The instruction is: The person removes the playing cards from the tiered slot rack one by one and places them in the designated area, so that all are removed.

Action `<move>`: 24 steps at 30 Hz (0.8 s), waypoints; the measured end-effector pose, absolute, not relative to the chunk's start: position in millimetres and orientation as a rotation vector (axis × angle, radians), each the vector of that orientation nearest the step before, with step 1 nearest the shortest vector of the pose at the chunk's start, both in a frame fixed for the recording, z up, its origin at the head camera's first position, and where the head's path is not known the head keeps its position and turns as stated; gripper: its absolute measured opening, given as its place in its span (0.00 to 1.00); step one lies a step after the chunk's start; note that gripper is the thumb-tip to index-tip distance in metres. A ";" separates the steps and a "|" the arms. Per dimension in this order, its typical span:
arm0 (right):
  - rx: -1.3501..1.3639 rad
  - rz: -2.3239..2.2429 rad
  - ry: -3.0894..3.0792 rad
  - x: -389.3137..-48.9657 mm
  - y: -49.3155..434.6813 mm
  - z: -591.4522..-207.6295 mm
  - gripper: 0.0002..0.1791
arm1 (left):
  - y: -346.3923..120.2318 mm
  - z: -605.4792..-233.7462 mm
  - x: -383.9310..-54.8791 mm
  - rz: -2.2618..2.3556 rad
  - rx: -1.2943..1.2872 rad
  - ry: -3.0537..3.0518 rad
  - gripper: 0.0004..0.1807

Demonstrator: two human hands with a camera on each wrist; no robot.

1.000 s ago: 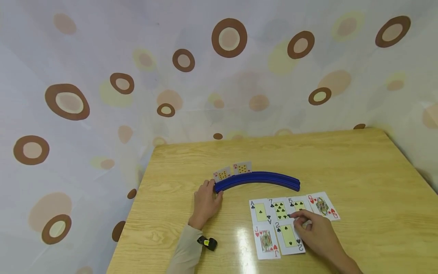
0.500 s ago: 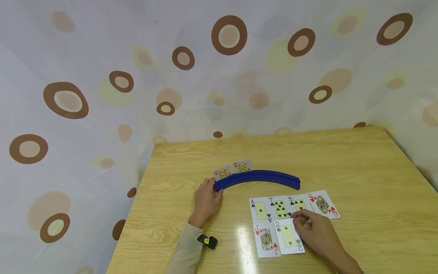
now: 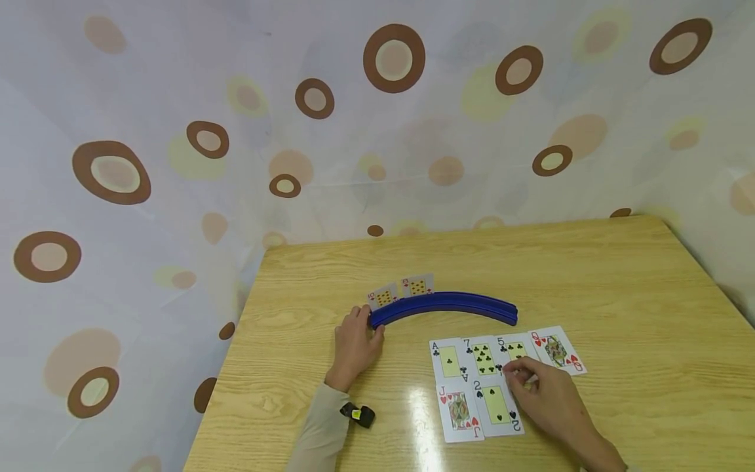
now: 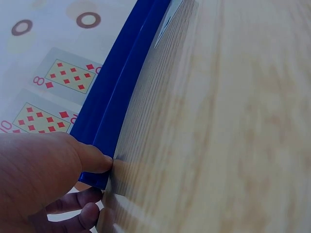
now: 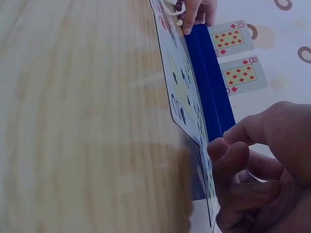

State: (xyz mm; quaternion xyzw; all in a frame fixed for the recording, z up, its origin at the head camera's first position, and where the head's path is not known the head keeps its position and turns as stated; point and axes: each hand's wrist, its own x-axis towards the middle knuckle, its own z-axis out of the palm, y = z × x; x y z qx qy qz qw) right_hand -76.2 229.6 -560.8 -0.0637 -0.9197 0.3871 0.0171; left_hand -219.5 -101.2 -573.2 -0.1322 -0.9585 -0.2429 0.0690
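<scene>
Right hand (image 3: pixel 545 396): fingers are curling, thumb and index tips are sitting close together by the far-right corner of the black two (image 3: pixel 498 410). Can't tell if I'm pinching that corner or just hovering; my own fingers are blocking it.

The two is lying face up just left of that hand and a little nearer me. Left of it, the jack of hearts (image 3: pixel 460 416). Beyond my fingertips a second row is running: ace of clubs (image 3: pixel 448 362), seven of clubs (image 3: pixel 483 360), five of clubs (image 3: pixel 513 347), partly hidden behind my fingers, then the queen of hearts (image 3: pixel 556 352), sitting askew. Laid flat, they're all showing their corners, presumably for easy reading.

Left hand (image 3: pixel 356 347), off to the left: I'm pinching the near-left end of the curved blue card holder (image 3: pixel 448 301), thumb on its near side, a finger behind. Probably steadying it against sliding.

Farther out from that hand, the slot is keeping the ten of diamonds (image 3: pixel 383 298) and eight of diamonds (image 3: pixel 417 287) propped, leaning back, faces my way; likely the holder's whole point.

Everything's resting on the wooden table (image 3: pixel 307 282).
</scene>
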 end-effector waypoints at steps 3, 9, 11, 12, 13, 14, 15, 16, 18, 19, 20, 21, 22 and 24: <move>-0.201 1.216 -2.853 -77.6 229.0 -560.0 0.07 | -101.3 -572.5 -219.6 -0.731 -0.395 -2.888 0.23; -0.190 1.221 -2.835 -80.5 226.7 -558.1 0.06 | -100.6 -571.9 -219.5 -0.742 -0.388 -2.883 0.22; -0.178 1.222 -2.826 -82.1 225.8 -556.5 0.06 | -100.1 -572.2 -219.6 -0.748 -0.388 -2.877 0.22; -0.171 1.224 -2.821 -83.3 225.4 -555.5 0.06 | -100.0 -572.6 -220.0 -0.747 -0.389 -2.875 0.22; -0.166 1.234 -2.815 -84.5 224.9 -554.1 0.06 | -99.8 -572.7 -220.0 -0.750 -0.390 -2.874 0.22; -0.160 1.243 -2.811 -85.9 224.4 -552.6 0.06 | -99.7 -572.7 -220.0 -0.750 -0.390 -2.873 0.22; -0.154 1.250 -2.806 -87.6 223.9 -551.0 0.05 | -99.6 -572.7 -219.8 -0.751 -0.391 -2.873 0.22; -0.147 1.258 -2.801 -89.4 223.2 -549.3 0.05 | -99.6 -572.5 -219.6 -0.751 -0.391 -2.874 0.22; -0.131 1.272 -2.784 -94.0 221.9 -546.1 0.05 | -99.7 -572.1 -219.2 -0.750 -0.389 -2.875 0.22; -0.122 1.280 -2.776 -96.3 221.3 -544.6 0.06 | -99.7 -571.6 -218.6 -0.751 -0.388 -2.875 0.22; -0.109 1.282 -2.771 -98.6 220.7 -543.0 0.06 | -99.8 -571.5 -218.3 -0.750 -0.388 -2.875 0.22; -0.094 1.278 -2.763 -101.5 220.2 -541.6 0.06 | -100.1 -571.7 -218.4 -0.749 -0.388 -2.872 0.22; -0.080 1.274 -2.756 -104.7 219.8 -540.3 0.06 | -100.2 -571.6 -218.2 -0.748 -0.388 -2.871 0.22; -0.037 1.262 -2.732 -111.9 219.5 -536.9 0.06 | -100.4 -571.6 -218.0 -0.747 -0.391 -2.870 0.23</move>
